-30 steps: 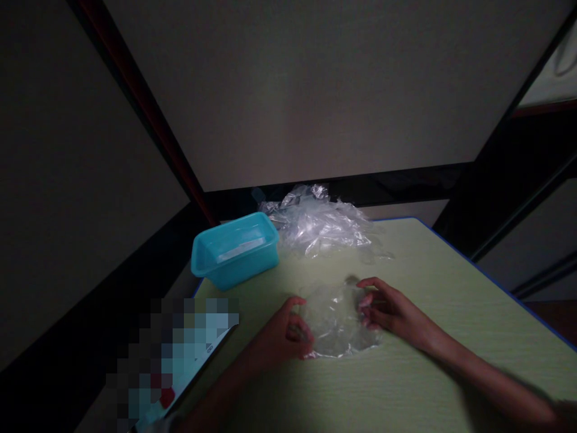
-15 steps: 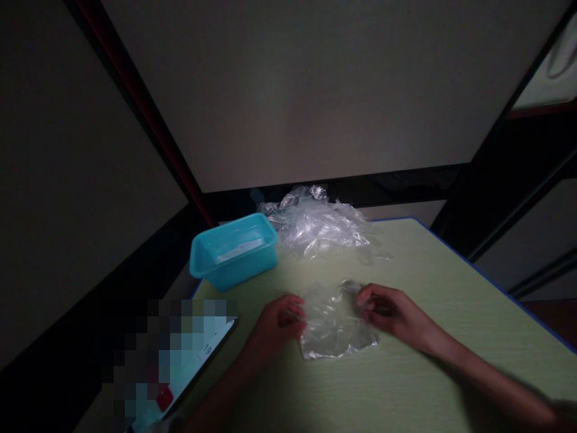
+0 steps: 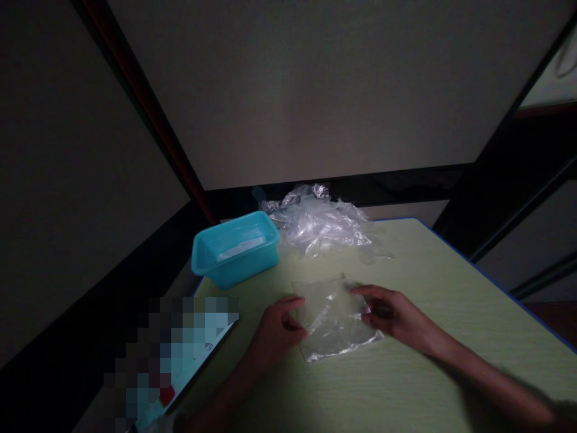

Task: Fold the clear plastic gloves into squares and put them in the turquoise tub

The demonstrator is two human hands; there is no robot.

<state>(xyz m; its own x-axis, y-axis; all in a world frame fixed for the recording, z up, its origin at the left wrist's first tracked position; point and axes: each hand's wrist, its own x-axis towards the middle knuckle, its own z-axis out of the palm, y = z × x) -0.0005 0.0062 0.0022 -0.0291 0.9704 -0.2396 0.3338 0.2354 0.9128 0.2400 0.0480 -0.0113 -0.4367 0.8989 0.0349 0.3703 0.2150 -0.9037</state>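
A clear plastic bag [image 3: 331, 316] lies almost flat on the pale green table [image 3: 428, 385] between my hands. My left hand [image 3: 277, 328] pinches the bag's left edge with curled fingers. My right hand [image 3: 392, 316] holds the bag's right edge, fingers bent over the plastic. Both forearms reach in from the near side of the table.
A turquoise plastic tub [image 3: 234, 248] with something pale inside stands at the table's far left corner. A heap of crumpled clear plastic bags [image 3: 322, 222] lies beside it at the far edge. A blurred-out flat object [image 3: 180, 355] lies at the near left. Dark frame bars and a wall stand behind.
The bag has been spread wider and flatter; its far edge now lies further from me. Both hands shifted slightly, still holding its left and right edges.
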